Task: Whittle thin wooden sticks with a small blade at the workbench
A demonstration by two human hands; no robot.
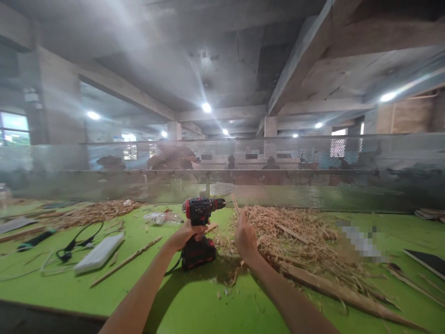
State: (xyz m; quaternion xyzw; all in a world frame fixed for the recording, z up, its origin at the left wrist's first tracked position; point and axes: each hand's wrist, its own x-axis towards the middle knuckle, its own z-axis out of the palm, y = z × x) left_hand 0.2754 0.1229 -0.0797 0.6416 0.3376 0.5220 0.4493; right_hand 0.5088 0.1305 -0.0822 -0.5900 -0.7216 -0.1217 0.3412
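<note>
My left hand [194, 232] is wrapped round the grip of a black and red cordless drill [200, 209]. The drill points right, with a thin bit [229, 202] in its chuck. My right hand [246, 234] is closed on a small wooden stick [235, 203], whose top end stands up above the fingers. The bit's tip is close to the stick; whether they touch I cannot tell. Under the drill, its battery base [198, 254] is at or just above the green table [208, 311]. Heaped wood shavings [295, 227] lie just beyond my right hand.
A white power strip [100, 253] with a black cable [74, 243] lies left, beside a thin carved stick [127, 260]. A clear plastic bottle [162, 218] lies behind the drill. Long wooden pieces [344, 290] lie front right. A perforated metal screen [264, 185] closes the table's back.
</note>
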